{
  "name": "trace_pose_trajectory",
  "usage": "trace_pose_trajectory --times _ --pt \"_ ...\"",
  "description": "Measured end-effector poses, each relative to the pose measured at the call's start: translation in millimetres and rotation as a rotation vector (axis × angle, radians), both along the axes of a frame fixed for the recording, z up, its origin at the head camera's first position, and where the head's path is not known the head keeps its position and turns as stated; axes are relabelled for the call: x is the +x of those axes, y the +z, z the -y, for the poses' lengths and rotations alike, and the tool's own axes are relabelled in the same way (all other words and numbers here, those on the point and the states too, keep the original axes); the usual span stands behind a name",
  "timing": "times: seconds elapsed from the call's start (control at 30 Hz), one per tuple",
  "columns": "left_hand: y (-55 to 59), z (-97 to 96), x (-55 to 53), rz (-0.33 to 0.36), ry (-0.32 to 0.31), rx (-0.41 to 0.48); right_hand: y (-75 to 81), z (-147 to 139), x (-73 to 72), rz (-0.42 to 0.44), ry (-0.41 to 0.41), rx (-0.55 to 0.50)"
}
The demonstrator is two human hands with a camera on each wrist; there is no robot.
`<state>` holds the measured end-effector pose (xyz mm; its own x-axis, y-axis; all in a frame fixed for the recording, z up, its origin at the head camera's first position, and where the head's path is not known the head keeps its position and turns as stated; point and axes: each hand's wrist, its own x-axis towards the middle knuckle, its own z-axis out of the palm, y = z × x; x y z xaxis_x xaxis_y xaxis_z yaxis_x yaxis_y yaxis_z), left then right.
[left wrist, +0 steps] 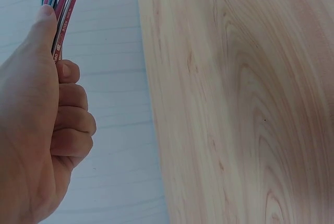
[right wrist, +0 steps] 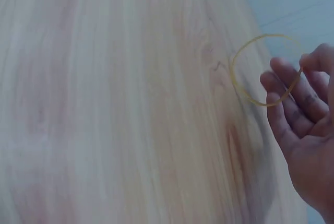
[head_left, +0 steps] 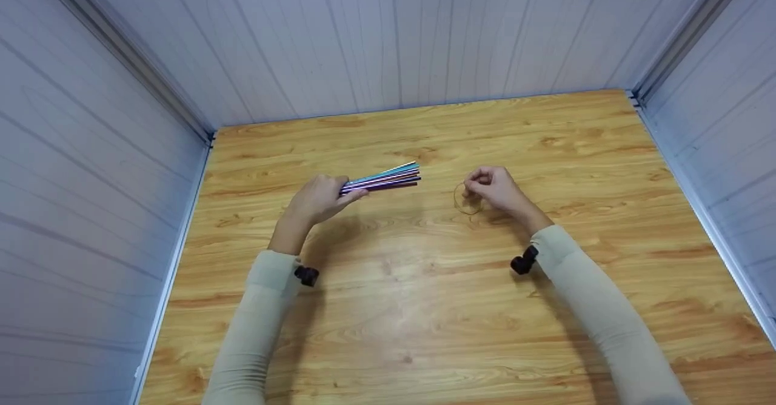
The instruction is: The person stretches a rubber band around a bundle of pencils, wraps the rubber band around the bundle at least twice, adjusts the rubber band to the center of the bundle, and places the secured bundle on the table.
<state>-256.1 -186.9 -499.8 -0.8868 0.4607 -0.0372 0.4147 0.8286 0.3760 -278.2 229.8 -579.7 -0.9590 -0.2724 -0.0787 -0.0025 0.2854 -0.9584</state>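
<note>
A bundle of coloured pencils (head_left: 388,179) fans out slightly from my left hand (head_left: 318,200), its free ends pointing right. In the left wrist view the fingers (left wrist: 72,114) curl round the pencils (left wrist: 63,12), with the thumb lying along them. Lettering shows on one red pencil. My right hand (head_left: 500,190) pinches a thin yellow rubber band (head_left: 456,202) between thumb and forefinger. The right wrist view shows the rubber band (right wrist: 233,75) as an unstretched loop, the other fingers loosely bent behind it. A gap separates the band from the pencil ends.
A wood-grain table (head_left: 400,308) lies beneath both hands. Pale panelled walls (head_left: 376,35) close it in at the back, left and right. A small black camera (head_left: 307,275) sits on the left cuff, another black camera (head_left: 524,261) on the right cuff.
</note>
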Motion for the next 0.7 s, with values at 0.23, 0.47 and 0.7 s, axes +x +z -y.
trace_pose_trajectory --times 0.23,0.47,0.7 --pt "-0.5 0.0 -0.7 -0.010 -0.002 0.004 5.5 2 2.2 0.114 0.003 -0.243" --pt "-1.6 1.0 -1.0 -0.005 0.006 0.010 7.5 4 4.2 0.073 0.014 -0.411" --pt "-1.9 2.7 -0.6 0.003 0.018 0.007 12.4 7 5.7 0.054 0.071 -0.451"
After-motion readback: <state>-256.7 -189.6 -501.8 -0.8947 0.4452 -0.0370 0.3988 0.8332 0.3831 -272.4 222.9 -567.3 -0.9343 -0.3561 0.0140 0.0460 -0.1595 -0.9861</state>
